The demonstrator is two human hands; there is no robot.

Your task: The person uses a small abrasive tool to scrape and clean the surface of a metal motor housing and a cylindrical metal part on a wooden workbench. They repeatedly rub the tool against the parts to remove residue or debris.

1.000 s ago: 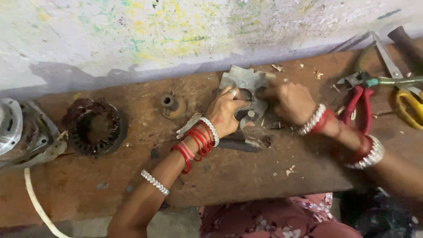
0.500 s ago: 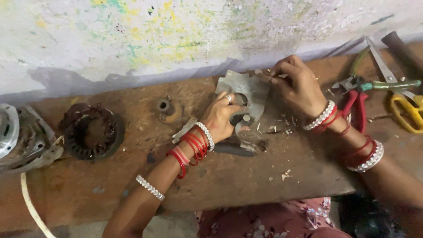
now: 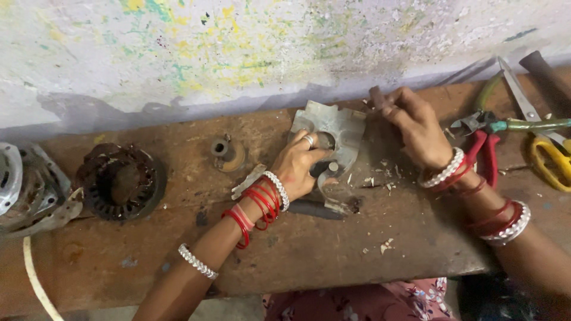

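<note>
Two hands work on one grey metal bracket that lies on the desk near the wall. Left hand is closed over the bracket's lower part, fingers curled into its round opening and pressing it down. Right hand is pinched shut on a small dark tool at the bracket's upper right edge.

Judging by its look, the bracket is cast metal: stiff, fairly heavy, with hard edges, not fragile. Its rim and the central hole seem the surest places to grip; the flat faces may slip.

Pale chips lie scattered beside it. One dark rod lies under the left wrist. One small bushing stands to the left, then one wound stator and one motor housing. To the right lie one red-handled pliers, one green-handled tool and one yellow-handled scissors.
</note>
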